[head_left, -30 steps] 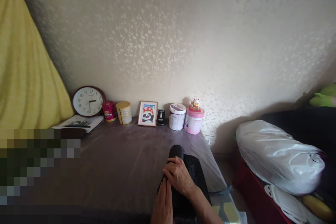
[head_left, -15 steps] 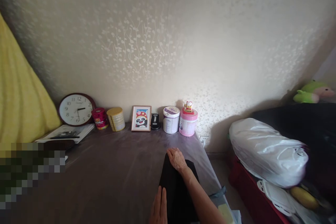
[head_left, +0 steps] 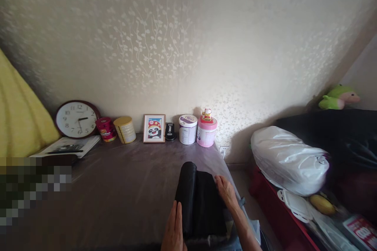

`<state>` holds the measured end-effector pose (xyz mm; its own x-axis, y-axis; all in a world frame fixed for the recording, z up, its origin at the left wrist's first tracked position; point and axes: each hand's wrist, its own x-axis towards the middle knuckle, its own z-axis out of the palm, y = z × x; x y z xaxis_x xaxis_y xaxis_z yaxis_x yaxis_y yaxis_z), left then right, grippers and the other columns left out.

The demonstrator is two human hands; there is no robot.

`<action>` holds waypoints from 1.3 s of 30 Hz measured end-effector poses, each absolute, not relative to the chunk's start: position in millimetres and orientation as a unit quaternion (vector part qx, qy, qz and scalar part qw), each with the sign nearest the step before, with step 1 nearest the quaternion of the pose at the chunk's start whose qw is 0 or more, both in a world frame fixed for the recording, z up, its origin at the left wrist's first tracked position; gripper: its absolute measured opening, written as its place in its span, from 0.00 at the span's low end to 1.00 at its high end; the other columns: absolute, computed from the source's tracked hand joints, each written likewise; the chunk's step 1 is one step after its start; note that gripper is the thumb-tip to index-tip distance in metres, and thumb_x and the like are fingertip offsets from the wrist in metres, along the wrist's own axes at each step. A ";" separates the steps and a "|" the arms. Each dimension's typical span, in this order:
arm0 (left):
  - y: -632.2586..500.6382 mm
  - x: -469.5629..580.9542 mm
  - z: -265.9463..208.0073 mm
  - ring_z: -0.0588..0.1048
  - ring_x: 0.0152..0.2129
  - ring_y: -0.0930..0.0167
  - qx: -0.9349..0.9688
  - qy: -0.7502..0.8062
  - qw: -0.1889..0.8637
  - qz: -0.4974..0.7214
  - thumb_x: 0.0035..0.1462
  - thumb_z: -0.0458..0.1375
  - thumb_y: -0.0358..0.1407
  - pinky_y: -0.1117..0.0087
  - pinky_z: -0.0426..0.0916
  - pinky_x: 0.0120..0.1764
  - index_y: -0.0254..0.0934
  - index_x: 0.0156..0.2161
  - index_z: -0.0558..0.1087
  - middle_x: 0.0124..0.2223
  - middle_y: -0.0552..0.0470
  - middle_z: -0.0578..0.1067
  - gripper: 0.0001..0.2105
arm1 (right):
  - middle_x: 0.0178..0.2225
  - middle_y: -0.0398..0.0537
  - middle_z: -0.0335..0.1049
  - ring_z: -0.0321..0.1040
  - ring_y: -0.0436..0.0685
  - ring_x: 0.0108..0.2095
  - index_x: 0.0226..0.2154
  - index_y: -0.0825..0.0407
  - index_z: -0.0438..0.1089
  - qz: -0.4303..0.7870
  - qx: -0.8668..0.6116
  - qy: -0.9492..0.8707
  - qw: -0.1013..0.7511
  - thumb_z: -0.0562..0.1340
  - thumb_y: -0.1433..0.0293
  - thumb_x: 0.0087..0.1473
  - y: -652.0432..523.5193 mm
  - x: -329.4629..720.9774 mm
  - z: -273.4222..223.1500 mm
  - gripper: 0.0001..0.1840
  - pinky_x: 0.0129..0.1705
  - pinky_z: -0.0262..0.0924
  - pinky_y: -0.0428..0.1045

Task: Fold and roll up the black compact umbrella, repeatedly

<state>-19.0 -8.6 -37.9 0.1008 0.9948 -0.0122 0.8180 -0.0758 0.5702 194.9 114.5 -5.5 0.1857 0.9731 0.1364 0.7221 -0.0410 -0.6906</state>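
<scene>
A black cloth (head_left: 209, 204) lies near the right edge of the table, its left part rolled or folded into a thick, smooth, upright-lying bundle. Along the lower left side of that roll, my left hand (head_left: 173, 225) rests with its fingers stretched out and touching it. At the cloth's right edge is my right hand (head_left: 226, 191), with fingers bent and closed on the edge; its fingertips are partly hidden. The exact kind of cloth item cannot be made out.
Along the wall stand a clock (head_left: 77, 119), a red tin (head_left: 106, 129), a yellow-lidded tin (head_left: 125, 130), a framed panda picture (head_left: 154, 128), a white tub (head_left: 187, 130) and a pink tub (head_left: 207, 133) bearing a figurine. Right of the table sits a white plastic bag (head_left: 290, 160).
My right hand has moved from the top of the black cloth to its right edge. The cloth now shows a raised roll on the left and a flat part on the right.
</scene>
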 end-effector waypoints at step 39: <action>-7.6 -14.3 -28.6 0.46 0.61 0.64 0.693 0.664 0.244 0.138 0.36 0.46 0.15 0.69 0.49 0.59 0.27 0.62 0.38 0.65 0.35 0.42 0.43 | 0.27 0.47 0.71 0.66 0.55 0.29 0.38 0.55 0.70 0.412 -0.517 -0.591 0.462 0.55 0.55 0.48 105.8 115.7 29.3 0.23 0.30 0.60 0.48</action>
